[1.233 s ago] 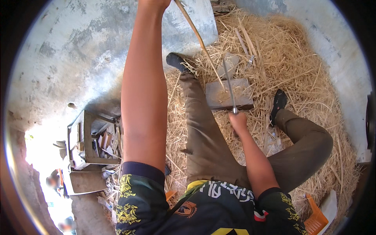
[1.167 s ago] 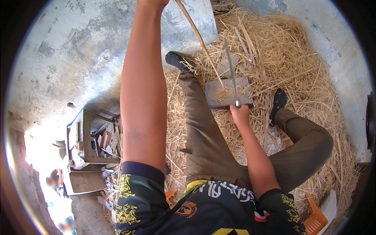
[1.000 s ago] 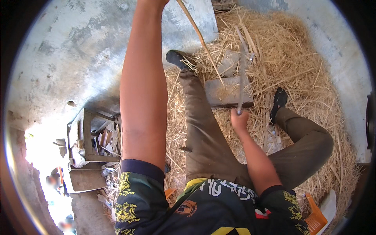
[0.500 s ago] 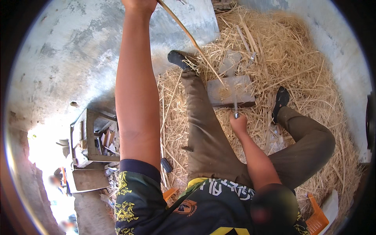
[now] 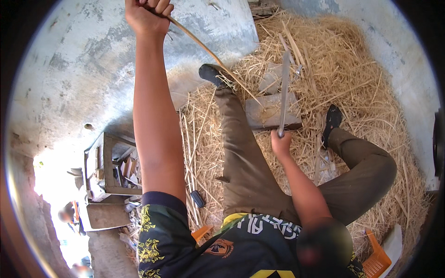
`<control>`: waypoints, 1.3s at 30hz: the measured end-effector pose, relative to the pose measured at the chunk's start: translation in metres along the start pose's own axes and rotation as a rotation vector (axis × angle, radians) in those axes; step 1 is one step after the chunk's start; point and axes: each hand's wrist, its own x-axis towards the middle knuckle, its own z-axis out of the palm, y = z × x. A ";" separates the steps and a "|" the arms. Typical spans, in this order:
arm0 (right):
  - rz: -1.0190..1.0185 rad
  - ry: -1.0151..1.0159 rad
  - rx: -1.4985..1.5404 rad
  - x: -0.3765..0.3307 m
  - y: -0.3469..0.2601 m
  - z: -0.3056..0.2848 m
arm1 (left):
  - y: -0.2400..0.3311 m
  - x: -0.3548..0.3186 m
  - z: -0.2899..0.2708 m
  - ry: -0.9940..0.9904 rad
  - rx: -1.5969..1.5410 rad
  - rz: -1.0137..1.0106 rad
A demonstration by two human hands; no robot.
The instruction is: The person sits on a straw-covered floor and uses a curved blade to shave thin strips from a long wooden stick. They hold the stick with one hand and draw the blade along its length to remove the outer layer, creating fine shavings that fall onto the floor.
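My left hand [image 5: 148, 15] is raised at the upper left, fingers wrapped round a long thin stick [image 5: 204, 46]. The stick slants down to the right, and its lower tip meets the top of a greyish block [image 5: 259, 111] lying between my feet. My right hand [image 5: 281, 144] grips the handle of a machete [image 5: 284, 92], whose long straight blade points away from me across the right part of the block. A gap separates the blade from the stick's tip.
Loose straw and shavings [image 5: 343, 60] cover the floor. My legs spread around the block. A wooden frame with scraps [image 5: 111, 162] stands at left, near a dark case [image 5: 198, 199]. An orange plastic piece [image 5: 376, 259] lies lower right. Pale walls [image 5: 83, 69] enclose the space.
My left hand has shifted left and toward me, drawing the stick with it. The machete blade, a short blur over the block before, now shows at full length pointing away.
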 end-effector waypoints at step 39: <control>0.705 0.014 -0.048 0.022 0.019 -0.045 | 0.183 -0.161 -0.009 -0.100 0.085 0.432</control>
